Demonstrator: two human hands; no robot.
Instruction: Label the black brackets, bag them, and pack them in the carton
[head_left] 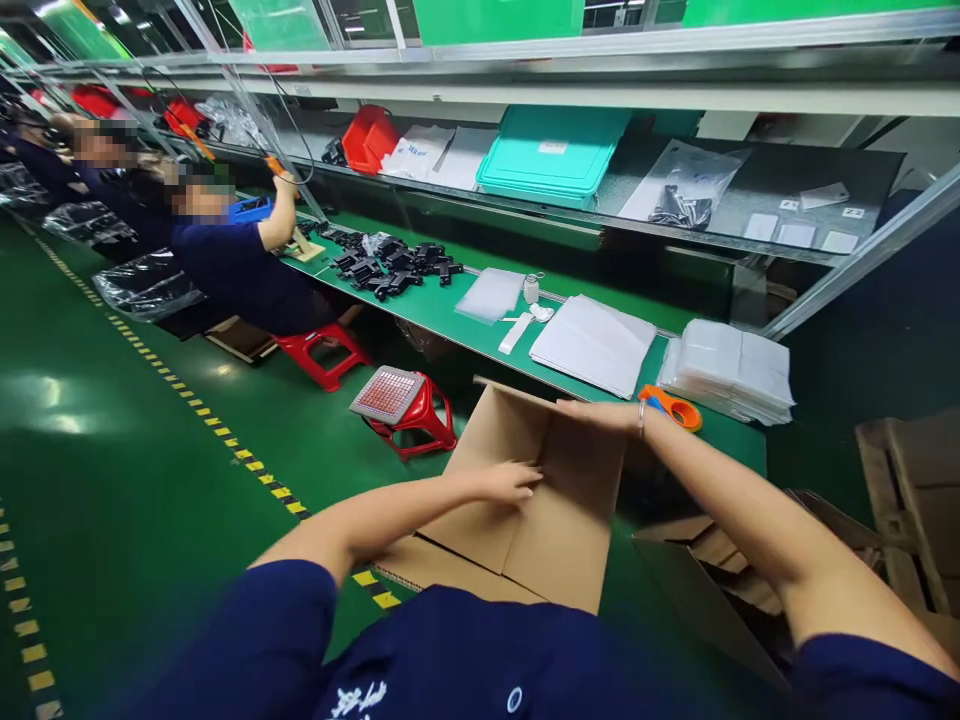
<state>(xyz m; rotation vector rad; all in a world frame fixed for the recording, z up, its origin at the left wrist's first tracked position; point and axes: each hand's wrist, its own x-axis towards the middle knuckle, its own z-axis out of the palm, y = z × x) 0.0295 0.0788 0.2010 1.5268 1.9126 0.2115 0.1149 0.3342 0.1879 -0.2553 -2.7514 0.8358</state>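
A brown cardboard box point(566, 500) stands tilted in front of my body, its inside and flaps facing me. My left hand point(514, 483) reaches over the box with fingers stretched and slightly spread, holding nothing; some motion blur shows. Along the box's far upper edge lies my right hand point(600, 416), fingers extended and flat against the cardboard, with a bracelet at the wrist. Close to that wrist, on the bench, is an orange tape dispenser point(679, 412). The thumb of my right hand is hidden.
On the green bench point(480, 338) lie white sheets point(596, 343), stacked bags point(727, 368), a small bottle point(531, 289) and black parts point(390, 265). A red stool point(420, 415) stands left of the box. An open carton point(697, 590) sits right. A co-worker point(232, 250) sits further left.
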